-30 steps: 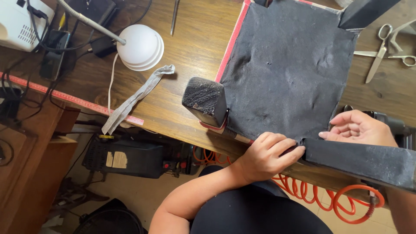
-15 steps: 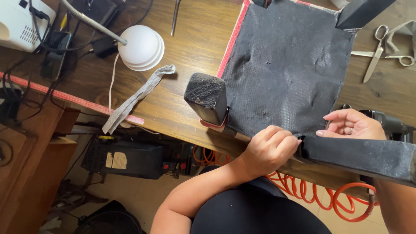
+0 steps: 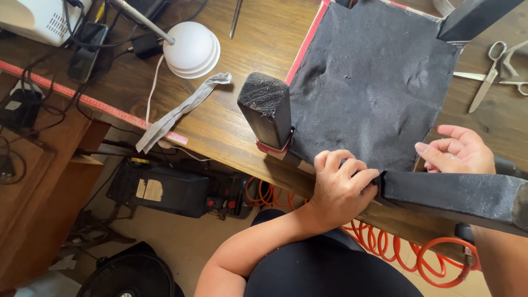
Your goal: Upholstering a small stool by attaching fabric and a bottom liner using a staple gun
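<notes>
My left hand (image 3: 342, 187) pinches the near edge of the black woven cloth (image 3: 374, 82) stretched over the upturned seat, fingers curled tight together right beside the black chair leg (image 3: 456, 195) that points toward me. My right hand (image 3: 461, 151) rests just beyond that leg, fingers loosely spread on the cloth's corner and gripping nothing. The cloth looks puckered in places, so I judge a pull at only this corner could drag wrinkles across it or skew the edge. The grip is narrow; the weave may slip free. The steel scissors (image 3: 487, 77), far right of the leg, sit clear.
</notes>
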